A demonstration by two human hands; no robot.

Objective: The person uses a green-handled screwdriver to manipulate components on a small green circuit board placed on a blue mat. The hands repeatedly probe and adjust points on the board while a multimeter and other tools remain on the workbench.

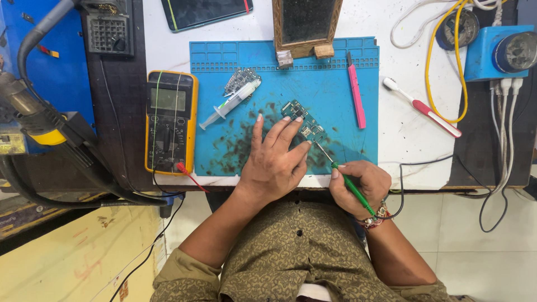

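Two circuit boards (pixel 302 121) (pixel 241 80), one multimeter (pixel 170 121), one syringe (pixel 230 104), one toothbrush (pixel 422 107).

The left hand (pixel 272 162) lies flat on the blue mat (pixel 335 100), fingertips pinning a small circuit board (pixel 302 121). The right hand (pixel 361 187) pinches a green probe (pixel 349 187) in a closed grip, its metal tip touching the board's near edge. A syringe (pixel 229 104) lies beside a second board (pixel 240 80); a yellow meter (pixel 170 122) sits left of the mat on the surface.

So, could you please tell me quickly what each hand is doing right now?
Left hand: open, fingers spread, pressing the small green circuit board onto the blue mat.
Right hand: closed on the green-handled probe.
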